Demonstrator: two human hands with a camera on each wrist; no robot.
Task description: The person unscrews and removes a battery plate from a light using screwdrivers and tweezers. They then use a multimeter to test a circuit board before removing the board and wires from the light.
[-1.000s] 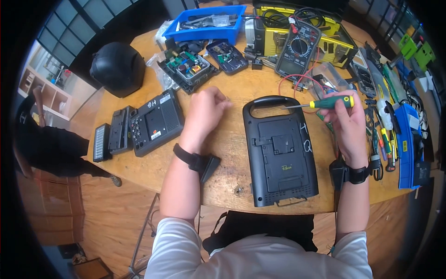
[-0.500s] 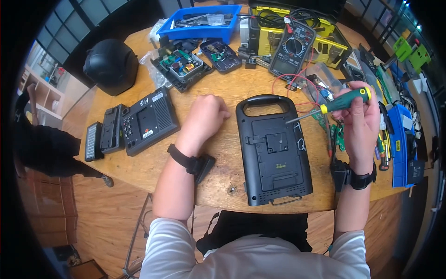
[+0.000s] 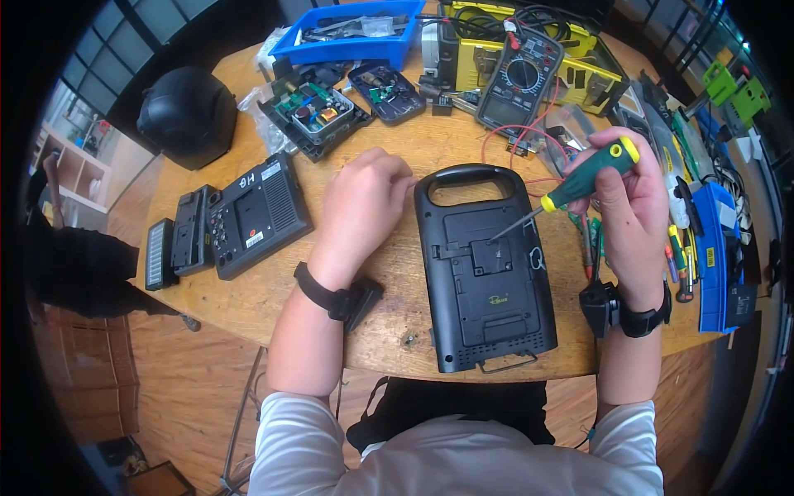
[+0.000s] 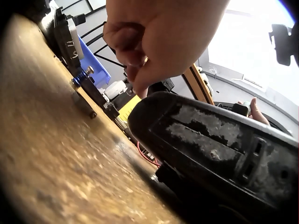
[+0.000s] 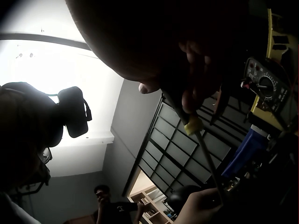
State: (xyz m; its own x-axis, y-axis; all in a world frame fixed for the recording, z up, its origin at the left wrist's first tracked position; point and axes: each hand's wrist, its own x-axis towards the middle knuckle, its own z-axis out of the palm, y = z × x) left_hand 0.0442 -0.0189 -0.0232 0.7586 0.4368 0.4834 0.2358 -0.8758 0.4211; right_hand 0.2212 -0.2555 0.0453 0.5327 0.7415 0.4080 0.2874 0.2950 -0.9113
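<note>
My right hand (image 3: 635, 198) grips a screwdriver (image 3: 589, 178) by its green and yellow handle. Its thin shaft slants down to the left, the tip over the raised square mount on a black device (image 3: 504, 307). This flat case, with a loop handle at the far end, lies on the table before me. My left hand (image 3: 361, 207) is beside the handle's left corner, fingers loosely curled and fingertips right at the edge. Close up in the left wrist view, the left hand (image 4: 163, 39) is above the scuffed end of the case (image 4: 201, 135); no object shows in it.
A second black device (image 3: 263, 219) and a battery-like block (image 3: 194, 231) lie left. Behind are an opened circuit unit (image 3: 318, 116), a blue bin (image 3: 351, 41), a yellow toolbox (image 3: 579, 74) and a multimeter (image 3: 521, 83) with red leads. Tools crowd the right. A person (image 3: 74, 240) stands left.
The screwdriver's tip has moved from the handle opening down over the device's square mount, and the handle tilts more steeply. My left hand has come closer to the device's top left corner.
</note>
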